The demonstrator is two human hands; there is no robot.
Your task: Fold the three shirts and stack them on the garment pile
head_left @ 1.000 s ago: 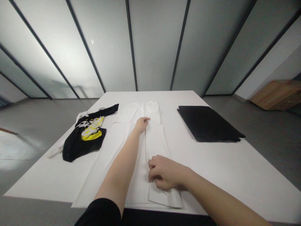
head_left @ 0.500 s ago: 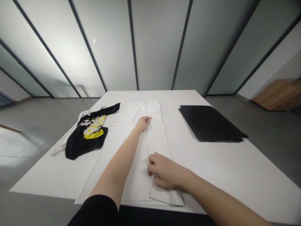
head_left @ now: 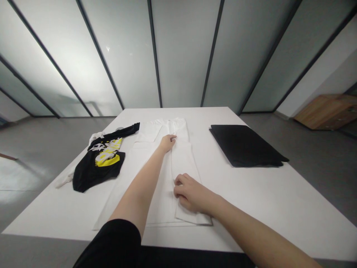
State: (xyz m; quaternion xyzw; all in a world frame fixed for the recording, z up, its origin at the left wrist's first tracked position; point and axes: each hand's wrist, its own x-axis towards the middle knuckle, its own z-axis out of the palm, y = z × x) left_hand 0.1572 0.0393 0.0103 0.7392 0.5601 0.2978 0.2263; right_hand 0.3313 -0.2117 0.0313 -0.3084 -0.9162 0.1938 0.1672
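A white shirt point(head_left: 157, 178) lies spread flat on the white table, its hem toward me. Its right side is folded inward as a long strip point(head_left: 184, 160), with a sleeve-like end near the hem. Toward the far end, my left hand point(head_left: 168, 143) pinches the cloth at the strip's inner edge, thumb and fingers together. Closer to me, my right hand point(head_left: 189, 191) has curled fingers closed on the same edge, and its fingertips are partly hidden. At the upper left of the shirt, another white flap point(head_left: 148, 133) lies folded over.
On the left of the table point(head_left: 251, 212) lies a black garment point(head_left: 95, 171) with a yellow and white print, white cloth beneath it. A folded black cloth point(head_left: 245, 145) lies at the right. Frosted glass panels point(head_left: 184, 52) stand behind, and a wooden cabinet point(head_left: 326, 111) is at far right.
The white shirt has slid away from the table's near edge, with both hands still on it. My right hand has moved slightly forward. The view has shifted a little.
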